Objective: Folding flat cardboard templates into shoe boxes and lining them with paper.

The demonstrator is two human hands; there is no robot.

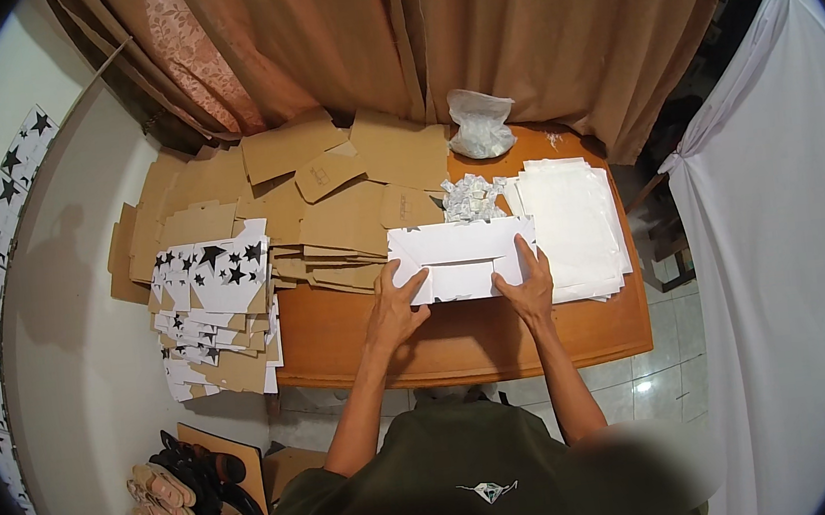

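In front of my chest, above the wooden table (461, 338), I hold a white rectangular folded paper piece (456, 243). Bits of black star print show at its edges, and folded flaps and a long slit face up. My left hand (397, 304) grips its left end, thumb on the flaps and fingers around the edge. At the opposite end my right hand (528, 286) holds it the same way. Its underside is hidden. Just beyond it lies a heap of crumpled printed scraps (473, 197). A stack of white sheets (575, 225) is beside my right hand.
Flat brown cardboard pieces (338, 215) cover the table's left and back. Star-printed cut pieces (219, 278) are piled at the left edge. A plastic bag (481, 125) stands at the back by the brown curtain (550, 32). Shoes (173, 509) sit on the lower left; a white cloth (771, 220) hangs right.
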